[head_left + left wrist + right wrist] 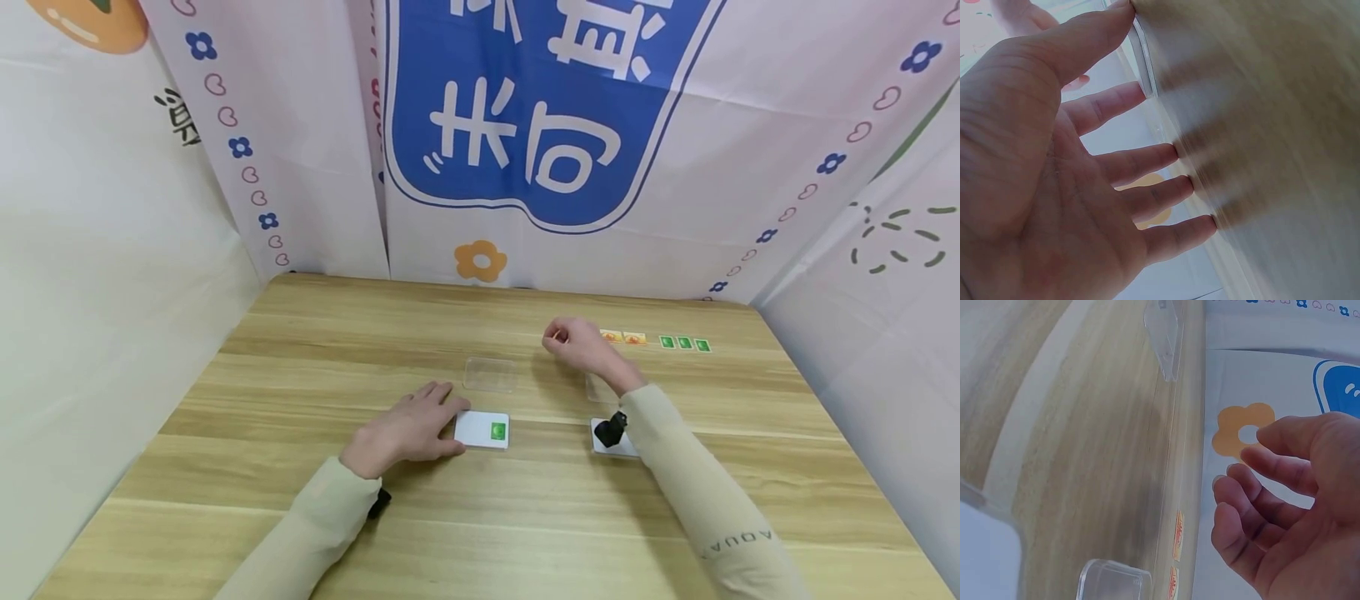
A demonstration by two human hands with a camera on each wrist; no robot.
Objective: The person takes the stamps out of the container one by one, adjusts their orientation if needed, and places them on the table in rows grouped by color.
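Note:
A shallow white box (474, 427) with a green sticker (498, 431) at its right end lies on the table. My left hand (408, 429) holds its left end, thumb along the near side and forefinger at the far side. The other fingertips (1196, 225) are spread and rest on the tabletop. Farther back on the right, my right hand (577, 343) hovers over the table beside two orange stickers (634, 338). Its fingers (1235, 540) are loosely bent, and nothing shows between thumb and forefinger.
Behind the white box lies a clear plastic lid (490, 375); a second clear lid (1113, 581) is partly hidden under the right forearm. Another white box (599, 445) sits below the right wrist. Several green stickers (685, 342) line up at the back right. A printed curtain (322, 167) hangs behind the table.

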